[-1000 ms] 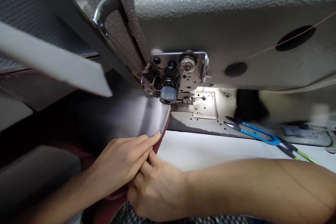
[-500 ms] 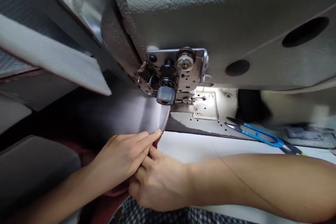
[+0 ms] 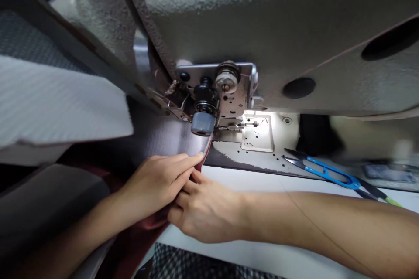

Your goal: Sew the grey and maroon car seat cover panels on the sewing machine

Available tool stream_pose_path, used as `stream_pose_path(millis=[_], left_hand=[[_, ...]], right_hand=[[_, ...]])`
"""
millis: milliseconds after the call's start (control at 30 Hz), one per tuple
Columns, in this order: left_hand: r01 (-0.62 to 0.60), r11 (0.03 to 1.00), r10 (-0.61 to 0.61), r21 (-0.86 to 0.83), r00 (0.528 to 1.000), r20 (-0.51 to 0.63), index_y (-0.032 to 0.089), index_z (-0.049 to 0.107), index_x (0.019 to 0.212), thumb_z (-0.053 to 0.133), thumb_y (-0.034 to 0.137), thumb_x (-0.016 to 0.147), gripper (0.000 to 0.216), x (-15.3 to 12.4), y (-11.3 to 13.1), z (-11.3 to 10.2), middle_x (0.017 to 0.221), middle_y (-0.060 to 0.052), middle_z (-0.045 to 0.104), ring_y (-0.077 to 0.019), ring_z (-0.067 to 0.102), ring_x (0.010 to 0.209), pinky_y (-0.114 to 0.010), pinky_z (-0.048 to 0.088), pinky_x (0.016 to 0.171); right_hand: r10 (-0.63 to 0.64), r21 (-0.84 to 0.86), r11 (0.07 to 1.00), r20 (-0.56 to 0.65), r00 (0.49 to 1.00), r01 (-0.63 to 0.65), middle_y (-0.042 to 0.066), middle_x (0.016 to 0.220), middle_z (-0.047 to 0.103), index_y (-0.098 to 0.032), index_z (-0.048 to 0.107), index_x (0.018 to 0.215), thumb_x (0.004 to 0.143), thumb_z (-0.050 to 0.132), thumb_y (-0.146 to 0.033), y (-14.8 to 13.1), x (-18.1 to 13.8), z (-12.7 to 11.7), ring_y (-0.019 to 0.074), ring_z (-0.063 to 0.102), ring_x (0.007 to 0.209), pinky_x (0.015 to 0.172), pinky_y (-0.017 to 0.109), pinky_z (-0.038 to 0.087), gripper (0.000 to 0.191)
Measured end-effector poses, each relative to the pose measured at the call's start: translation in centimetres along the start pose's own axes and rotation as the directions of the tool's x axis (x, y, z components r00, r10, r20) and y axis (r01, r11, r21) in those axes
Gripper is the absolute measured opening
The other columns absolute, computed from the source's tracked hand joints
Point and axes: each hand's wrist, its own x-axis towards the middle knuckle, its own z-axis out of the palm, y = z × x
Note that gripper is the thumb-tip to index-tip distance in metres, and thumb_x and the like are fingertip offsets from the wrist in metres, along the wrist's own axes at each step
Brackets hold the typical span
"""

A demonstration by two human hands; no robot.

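A grey woven fabric piece (image 3: 165,139) with a dark red layer (image 3: 144,231) along its edge runs under the sewing machine head (image 3: 225,91). My left hand (image 3: 163,178) lies over the edge with its fingers pressed together, gripping the fabric close in front of the presser area. Just below and to the right, my right hand (image 3: 209,211) curls its fingers round the same edge, touching the left fingers. The thumbs and the gripped part of the fabric are mostly hidden. Behind the grey knob (image 3: 203,123), the needle itself cannot be made out.
Blue-handled thread snips (image 3: 330,173) lie on the machine bed's right side, beside another dark-bladed tool with a green end (image 3: 393,202). A pale fabric panel (image 3: 65,104) hangs at the left. Below it is a grey padded block (image 3: 52,200). A dark object (image 3: 316,133) stands behind the lit plate.
Both hands have shifted slightly up toward the machine, still on the fabric edge. The pale panel at left sits lower and shows more of its face. The view has moved a little.
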Motion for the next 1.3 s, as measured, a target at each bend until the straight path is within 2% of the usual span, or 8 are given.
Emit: stream_pose_path(millis=[233, 400, 567, 700, 833, 967, 1067, 1300], left_hand=[[0.024, 0.998, -0.026, 0.062, 0.999, 0.038, 0.017, 0.068, 0.12, 0.027, 0.027, 0.101, 0.047, 1.1, -0.1, -0.4, 0.099, -0.005, 0.075, -0.016, 0.07, 0.08, -0.025, 0.052, 0.07], [0.06, 0.996, -0.064, 0.059, 0.996, 0.065, 0.02, 0.069, 0.12, 0.031, 0.028, 0.099, 0.045, 1.7, -0.4, -0.4, 0.099, -0.005, 0.075, -0.0165, 0.069, 0.078, -0.026, 0.051, 0.069], [0.075, 0.997, -0.076, 0.035, 0.995, 0.056, 0.021, 0.067, 0.125, 0.033, 0.029, 0.099, 0.044, 2.2, -0.8, -0.5, 0.108, -0.004, 0.074, -0.0183, 0.07, 0.088, -0.028, 0.05, 0.074], [0.106, 0.993, -0.109, 0.044, 0.992, 0.07, 0.021, 0.065, 0.129, 0.034, 0.029, 0.098, 0.044, 2.5, -0.6, -0.6, 0.11, -0.004, 0.074, -0.0189, 0.069, 0.092, -0.029, 0.05, 0.077], [0.124, 0.992, -0.127, 0.036, 0.988, 0.094, 0.021, 0.061, 0.135, 0.035, 0.025, 0.094, 0.049, 2.5, -0.4, -0.8, 0.109, -0.003, 0.073, -0.0186, 0.069, 0.091, -0.029, 0.049, 0.077], [0.133, 0.991, -0.131, -0.018, 0.988, 0.085, 0.02, 0.068, 0.125, 0.036, 0.025, 0.093, 0.046, 2.6, -0.3, -1.1, 0.101, -0.003, 0.074, -0.0179, 0.068, 0.086, -0.028, 0.048, 0.072], [0.128, 0.985, -0.116, -0.118, 0.988, 0.102, 0.02, 0.073, 0.114, 0.037, 0.028, 0.093, 0.042, 2.6, -0.4, -1.5, 0.095, -0.003, 0.074, -0.0157, 0.067, 0.082, -0.025, 0.047, 0.071], [0.111, 0.985, -0.096, -0.131, 0.989, 0.116, 0.021, 0.072, 0.117, 0.039, 0.028, 0.095, 0.04, 2.9, -0.4, -1.5, 0.095, -0.002, 0.073, -0.0143, 0.067, 0.084, -0.023, 0.047, 0.072]], right_hand=[[0.011, 0.017, 1.0, 0.028, 1.0, -0.011, 0.01, 0.094, 0.07, -0.014, 0.066, 0.093, 0.096, 0.048, -0.019, 0.9, 0.1, -0.6, 0.026, 0.061, 0.084, 0.091, 0.05, 0.04, 0.019], [0.037, 0.04, 0.998, 0.054, 0.998, -0.039, 0.011, 0.098, 0.071, -0.013, 0.067, 0.096, 0.096, 0.052, -0.018, 1.5, 0.2, -1.1, 0.0266, 0.06, 0.094, 0.096, 0.051, 0.038, 0.016], [0.045, 0.027, 0.998, 0.098, 0.994, -0.048, 0.009, 0.095, 0.071, -0.013, 0.066, 0.098, 0.097, 0.051, -0.017, 2.4, 0.2, -1.5, 0.0255, 0.062, 0.091, 0.097, 0.052, 0.038, 0.016], [0.027, -0.014, 1.0, 0.061, 0.998, -0.026, 0.008, 0.093, 0.07, -0.014, 0.065, 0.098, 0.099, 0.047, -0.017, 2.3, -0.1, -1.4, 0.0228, 0.061, 0.088, 0.099, 0.051, 0.038, 0.019], [0.055, -0.11, 0.992, 0.009, 0.998, -0.054, 0.014, 0.095, 0.071, -0.011, 0.067, 0.094, 0.097, 0.047, -0.015, 0.9, -0.4, -1.2, 0.0261, 0.062, 0.093, 0.095, 0.049, 0.043, 0.02], [0.086, -0.139, 0.986, -0.021, 0.996, -0.088, 0.018, 0.094, 0.071, -0.006, 0.068, 0.094, 0.094, 0.048, -0.011, 0.1, -0.8, -1.0, 0.0277, 0.063, 0.09, 0.086, 0.046, 0.049, 0.021], [0.099, -0.097, 0.99, -0.029, 0.995, -0.101, 0.018, 0.1, 0.071, -0.007, 0.067, 0.098, 0.097, 0.046, -0.013, 0.4, -1.0, -0.9, 0.0256, 0.063, 0.095, 0.09, 0.043, 0.049, 0.021], [0.131, -0.062, 0.989, 0.003, 0.991, -0.131, 0.013, 0.093, 0.069, -0.009, 0.065, 0.095, 0.097, 0.046, -0.013, 1.1, -0.9, -1.3, 0.0255, 0.061, 0.09, 0.091, 0.042, 0.049, 0.02]])
